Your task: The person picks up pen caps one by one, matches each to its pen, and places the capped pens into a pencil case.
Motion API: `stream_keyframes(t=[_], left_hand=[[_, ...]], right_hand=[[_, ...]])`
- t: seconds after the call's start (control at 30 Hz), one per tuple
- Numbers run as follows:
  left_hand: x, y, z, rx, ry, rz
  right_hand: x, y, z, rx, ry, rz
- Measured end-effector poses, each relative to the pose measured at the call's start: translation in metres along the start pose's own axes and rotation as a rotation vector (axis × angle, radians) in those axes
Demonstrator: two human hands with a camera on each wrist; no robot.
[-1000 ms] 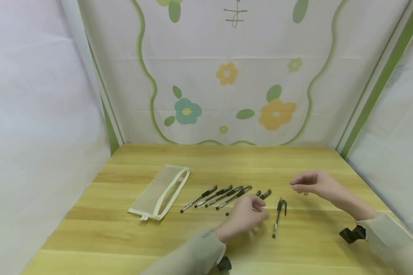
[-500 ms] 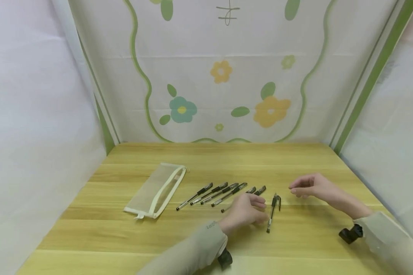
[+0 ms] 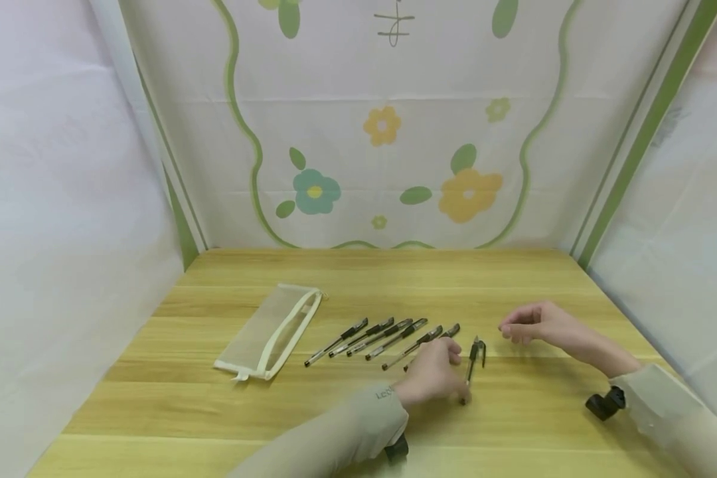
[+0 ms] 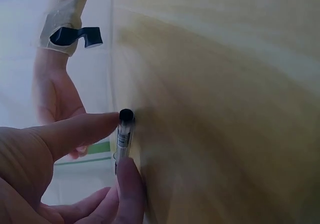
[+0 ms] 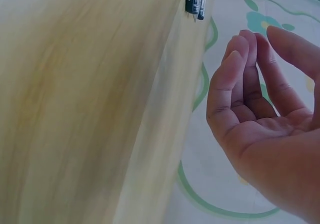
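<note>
A black gel pen (image 3: 473, 362) with a clear barrel lies alone on the table, its clip jutting to the right. My left hand (image 3: 433, 373) is at its near end. In the left wrist view, the thumb (image 4: 97, 130) is at the pen's dark end, and another finger overlaps the barrel (image 4: 124, 140). That finger stands apart from the thumb; firm contact is not clear. My right hand (image 3: 546, 325) hovers right of the pen, fingers loosely bent, holding nothing. Several similar pens (image 3: 397, 338) lie slanted side by side left of the lone pen; my left hand partly covers the rightmost.
A pale mesh zip pouch (image 3: 257, 332) lies at the left of the wooden table (image 3: 185, 411), its zip side parted. White cloth walls (image 3: 346, 86) with printed flowers enclose the back and sides. Black wrist cameras (image 3: 605, 403) sit under both sleeves.
My left hand has moved nearer and down to the lone pen's near end, uncovering more of the pens beside it. The right hand stays nearly still. The view has shifted slightly.
</note>
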State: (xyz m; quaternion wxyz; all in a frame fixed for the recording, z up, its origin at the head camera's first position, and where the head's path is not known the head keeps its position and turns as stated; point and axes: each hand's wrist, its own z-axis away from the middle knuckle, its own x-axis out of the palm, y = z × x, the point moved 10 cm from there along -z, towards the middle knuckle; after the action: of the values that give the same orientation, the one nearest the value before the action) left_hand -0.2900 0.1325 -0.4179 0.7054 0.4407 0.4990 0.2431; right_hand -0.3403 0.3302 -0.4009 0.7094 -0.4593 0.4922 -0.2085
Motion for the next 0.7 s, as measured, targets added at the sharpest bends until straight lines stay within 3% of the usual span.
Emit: stream_keyframes(t=[0.3, 0.7], left_hand=[[-0.012, -0.002, 0.004, 0.096, -0.013, 0.079], [-0.026, -0.013, 0.003, 0.091, 0.005, 0.142]], right_hand=[[0.002, -0.005, 0.000, -0.044, -0.016, -0.018], [0.001, 0.004, 0.001, -0.053, -0.034, -0.046]])
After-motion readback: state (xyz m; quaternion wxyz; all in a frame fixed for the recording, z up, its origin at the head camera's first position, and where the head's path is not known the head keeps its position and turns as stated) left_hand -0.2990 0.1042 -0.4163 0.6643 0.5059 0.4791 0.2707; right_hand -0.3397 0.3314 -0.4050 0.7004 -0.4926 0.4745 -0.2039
